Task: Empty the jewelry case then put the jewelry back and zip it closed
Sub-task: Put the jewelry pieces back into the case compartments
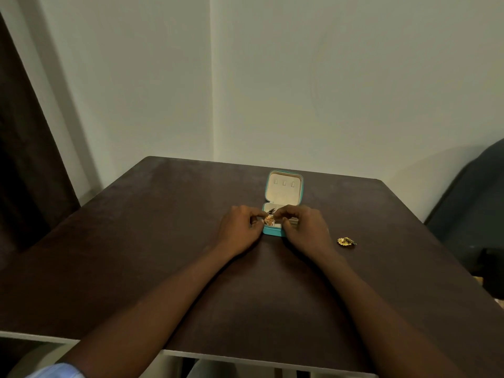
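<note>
Far left: dark curtain (24,148), out of play. Mid-table (136,255): left hand (240,230), fingertips pinched together on a gold piece (269,220), held just over the near half of the open teal case (282,203). Just right: right hand (302,227), fingers curled in, pinching a dark bit of the same piece. Likely light, stiff, small and snag-prone; best held by the rim, not by any thin pin. Case also light, apt to slide; best steadied at the near edge for zipping. Right of that: 1 more gold piece (346,241) lying loose, well apart from the case. Compartment contents mostly hidden by fingers; zip not discernible.
</note>
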